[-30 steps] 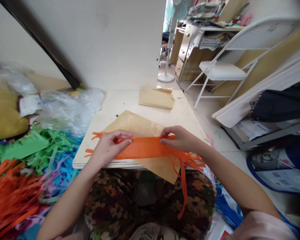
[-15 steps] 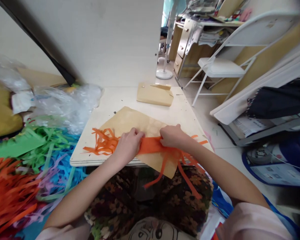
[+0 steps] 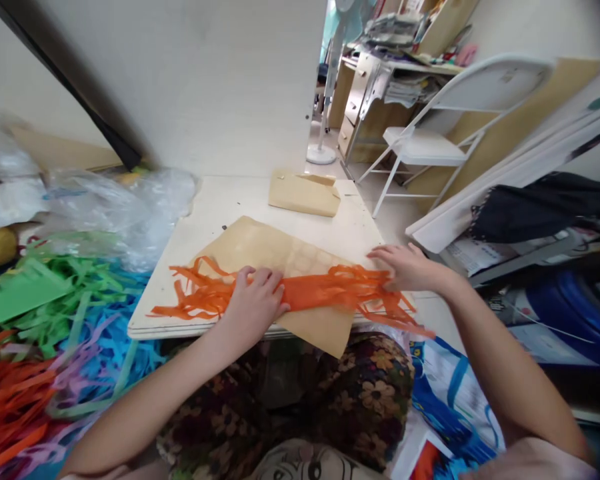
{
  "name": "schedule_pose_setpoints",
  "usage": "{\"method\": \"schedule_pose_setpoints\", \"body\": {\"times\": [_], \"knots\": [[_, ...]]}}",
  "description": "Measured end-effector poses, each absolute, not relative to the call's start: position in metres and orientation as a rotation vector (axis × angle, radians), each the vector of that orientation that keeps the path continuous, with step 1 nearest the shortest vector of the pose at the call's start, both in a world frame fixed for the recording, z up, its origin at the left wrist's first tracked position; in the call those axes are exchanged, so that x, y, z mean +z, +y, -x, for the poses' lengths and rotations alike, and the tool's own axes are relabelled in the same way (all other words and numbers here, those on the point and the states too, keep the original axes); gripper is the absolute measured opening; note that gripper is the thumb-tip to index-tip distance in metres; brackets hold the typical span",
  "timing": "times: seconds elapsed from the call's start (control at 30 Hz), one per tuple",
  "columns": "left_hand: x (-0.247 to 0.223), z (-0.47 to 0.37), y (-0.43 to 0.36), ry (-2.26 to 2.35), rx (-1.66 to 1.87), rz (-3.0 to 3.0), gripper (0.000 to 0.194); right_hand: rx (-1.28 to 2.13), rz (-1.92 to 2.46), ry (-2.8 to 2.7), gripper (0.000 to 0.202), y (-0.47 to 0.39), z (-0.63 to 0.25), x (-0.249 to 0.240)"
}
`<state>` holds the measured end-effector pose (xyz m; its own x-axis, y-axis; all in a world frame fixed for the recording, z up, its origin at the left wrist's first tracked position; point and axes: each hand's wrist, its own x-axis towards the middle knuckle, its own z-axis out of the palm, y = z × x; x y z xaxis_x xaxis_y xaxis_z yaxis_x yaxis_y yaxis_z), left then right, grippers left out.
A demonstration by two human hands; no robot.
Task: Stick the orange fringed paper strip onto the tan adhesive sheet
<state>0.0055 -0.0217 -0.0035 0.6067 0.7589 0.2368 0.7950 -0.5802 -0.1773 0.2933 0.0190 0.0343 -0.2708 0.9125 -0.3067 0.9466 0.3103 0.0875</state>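
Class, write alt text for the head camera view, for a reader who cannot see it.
A person's left hand presses flat on an orange fringed paper strip lying across a brown paper sheet on a small pale table, while the right hand rests open on the strip's right fringe. Piles of green, blue and orange paper strips lie to the left.
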Motion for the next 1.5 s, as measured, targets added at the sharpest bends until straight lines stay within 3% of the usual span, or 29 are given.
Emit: {"method": "schedule_pose_setpoints", "body": {"times": [0.07, 0.17, 0.23, 0.3, 0.37, 0.53, 0.9, 1.03, 1.23, 1.37, 1.5], "knots": [[-0.005, -0.004, -0.024, -1.29, -0.205, 2.561, 0.022, -0.152, -1.767, 2.224, 0.057, 0.01, -0.314, 0.044], [-0.008, -0.001, -0.025, -1.312, -0.232, 2.559, 0.023, 0.364, -2.074, 2.273, 0.055, -0.021, -0.293, 0.049], [-0.009, 0.0, -0.026, -1.329, -0.251, 2.55, 0.023, 0.54, -1.947, 2.58, 0.062, -0.045, -0.247, 0.039], [-0.01, 0.0, -0.026, -1.353, -0.258, 2.535, 0.022, 0.339, -1.518, 2.864, 0.074, -0.06, -0.193, 0.019], [-0.01, 0.001, -0.026, -1.376, -0.251, 2.522, 0.021, 0.196, -1.376, 2.933, 0.083, -0.063, -0.152, -0.004], [-0.01, 0.002, -0.03, -1.424, -0.252, 2.528, 0.024, 0.145, -1.475, 2.904, 0.095, -0.047, -0.136, -0.036], [-0.01, 0.0, -0.032, -1.471, -0.32, 2.534, 0.024, 0.441, -1.633, 2.672, 0.103, -0.055, -0.185, -0.035], [-0.002, -0.019, -0.038, -1.351, -0.33, 2.57, 0.029, 0.532, -1.592, 2.64, 0.098, -0.054, -0.183, -0.037], [-0.031, -0.059, -0.057, -1.071, -0.361, 2.823, 0.058, 0.739, -1.513, 2.655, 0.056, -0.055, -0.185, -0.041], [-0.047, -0.042, -0.057, -1.229, -0.231, 2.774, 0.064, 0.64, -1.537, 2.678, 0.071, -0.053, -0.188, -0.041], [-0.051, -0.015, -0.054, -1.177, -0.297, 2.619, 0.042, 0.477, -1.557, 2.727, 0.087, -0.052, -0.19, -0.036]]}}
